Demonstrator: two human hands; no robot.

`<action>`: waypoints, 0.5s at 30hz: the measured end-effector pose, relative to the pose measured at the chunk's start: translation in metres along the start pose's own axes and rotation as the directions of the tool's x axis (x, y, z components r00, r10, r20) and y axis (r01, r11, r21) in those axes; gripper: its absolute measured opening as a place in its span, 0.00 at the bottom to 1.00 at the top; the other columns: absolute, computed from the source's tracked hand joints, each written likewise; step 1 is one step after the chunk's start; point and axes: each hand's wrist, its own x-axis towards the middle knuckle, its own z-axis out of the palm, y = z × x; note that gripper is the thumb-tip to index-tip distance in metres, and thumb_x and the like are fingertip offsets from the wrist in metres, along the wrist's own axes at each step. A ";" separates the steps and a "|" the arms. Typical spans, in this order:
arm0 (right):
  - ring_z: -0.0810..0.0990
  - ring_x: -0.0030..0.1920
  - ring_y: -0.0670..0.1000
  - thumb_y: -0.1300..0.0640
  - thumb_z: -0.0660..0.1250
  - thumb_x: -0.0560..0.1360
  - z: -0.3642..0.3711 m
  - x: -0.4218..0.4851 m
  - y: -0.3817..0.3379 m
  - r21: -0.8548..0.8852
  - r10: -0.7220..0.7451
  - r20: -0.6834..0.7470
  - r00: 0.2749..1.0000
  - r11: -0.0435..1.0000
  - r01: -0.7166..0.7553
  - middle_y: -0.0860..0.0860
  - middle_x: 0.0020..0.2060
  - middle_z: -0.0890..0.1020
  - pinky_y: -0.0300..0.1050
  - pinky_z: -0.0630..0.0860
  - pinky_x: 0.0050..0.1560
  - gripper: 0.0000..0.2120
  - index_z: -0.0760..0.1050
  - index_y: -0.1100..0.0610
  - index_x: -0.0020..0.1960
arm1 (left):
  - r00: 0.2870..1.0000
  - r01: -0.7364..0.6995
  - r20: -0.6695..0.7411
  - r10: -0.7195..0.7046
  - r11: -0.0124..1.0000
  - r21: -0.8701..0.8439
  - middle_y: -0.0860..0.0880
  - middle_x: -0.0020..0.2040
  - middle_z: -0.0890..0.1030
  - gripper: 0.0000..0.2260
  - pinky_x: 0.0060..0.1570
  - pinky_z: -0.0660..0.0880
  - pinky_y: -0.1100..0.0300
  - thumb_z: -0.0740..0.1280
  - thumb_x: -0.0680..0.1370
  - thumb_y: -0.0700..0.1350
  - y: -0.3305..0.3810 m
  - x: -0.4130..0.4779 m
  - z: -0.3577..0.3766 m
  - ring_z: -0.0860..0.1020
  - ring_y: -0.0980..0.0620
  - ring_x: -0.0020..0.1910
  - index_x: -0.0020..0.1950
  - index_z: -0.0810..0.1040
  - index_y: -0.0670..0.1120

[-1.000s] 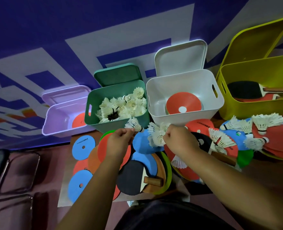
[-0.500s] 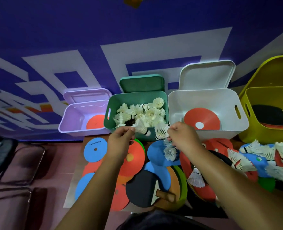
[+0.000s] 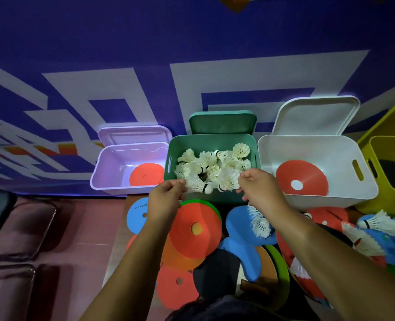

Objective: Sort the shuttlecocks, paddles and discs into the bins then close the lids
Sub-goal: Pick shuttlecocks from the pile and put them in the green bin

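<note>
Head view, sorting partway: left hand [image 3: 168, 199] pinching one shuttlecock [image 3: 195, 183], right hand [image 3: 260, 189] pinching another shuttlecock [image 3: 227, 181], over the green bin [image 3: 211, 140] already heaped with shuttlecocks; discs [image 3: 191, 240], paddles [image 3: 238, 224] and further shuttlecocks [image 3: 260, 224] lie loose on the surface, few binned; all four lids [image 3: 222, 122] stand open.

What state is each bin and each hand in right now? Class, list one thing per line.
Lilac bin: lid up, orange disc inside.
Green bin: lid up, heaped with shuttlecocks.
White bin: lid up, red disc inside.
Yellow bin: open, dark paddle inside.
Left hand: pinches first shuttlecock over the green bin.
Right hand: pinches second shuttlecock beside it.
</note>
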 end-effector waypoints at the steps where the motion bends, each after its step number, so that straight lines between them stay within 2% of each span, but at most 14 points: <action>1: 0.84 0.34 0.49 0.55 0.64 0.82 0.003 0.001 -0.002 -0.007 0.004 -0.004 1.000 1.000 -0.004 0.48 0.41 0.87 0.46 0.79 0.35 0.07 0.80 0.49 0.56 | 1.000 0.007 0.014 -0.007 1.000 -0.017 0.48 0.38 0.85 0.10 0.41 0.76 0.51 0.73 0.80 0.49 0.000 0.004 -0.002 0.79 0.51 0.36 0.46 0.86 0.43; 5: 0.84 0.34 0.46 0.55 0.64 0.82 0.016 0.005 -0.007 0.001 0.019 -0.032 0.999 1.000 -0.019 0.48 0.42 0.87 0.44 0.80 0.36 0.09 0.79 0.49 0.59 | 0.998 0.032 0.055 -0.028 0.997 -0.068 0.46 0.41 0.87 0.09 0.45 0.79 0.48 0.71 0.81 0.45 -0.003 0.020 -0.009 0.82 0.50 0.38 0.48 0.84 0.39; 9: 0.83 0.31 0.42 0.55 0.64 0.82 0.026 0.010 -0.011 0.014 0.036 -0.070 0.997 0.999 -0.035 0.49 0.44 0.87 0.40 0.77 0.32 0.11 0.78 0.50 0.63 | 0.994 0.060 0.093 -0.049 0.990 -0.124 0.43 0.42 0.87 0.09 0.41 0.77 0.54 0.68 0.83 0.41 -0.003 0.033 -0.012 0.82 0.51 0.37 0.51 0.81 0.35; 12: 0.81 0.31 0.44 0.56 0.64 0.82 0.032 0.014 -0.017 0.050 0.058 -0.079 0.995 0.997 -0.054 0.51 0.44 0.87 0.40 0.78 0.29 0.09 0.77 0.49 0.61 | 0.993 0.065 0.111 -0.049 0.987 -0.146 0.44 0.41 0.87 0.05 0.37 0.75 0.57 0.66 0.83 0.39 -0.002 0.040 -0.015 0.81 0.53 0.35 0.49 0.79 0.40; 15: 0.81 0.33 0.48 0.57 0.64 0.82 0.039 0.017 -0.025 0.075 0.062 -0.083 0.995 0.996 -0.055 0.51 0.43 0.87 0.44 0.79 0.31 0.08 0.77 0.49 0.60 | 0.990 0.071 0.128 -0.052 0.987 -0.146 0.45 0.42 0.87 0.04 0.37 0.74 0.58 0.66 0.83 0.40 -0.006 0.049 -0.019 0.80 0.53 0.34 0.50 0.80 0.41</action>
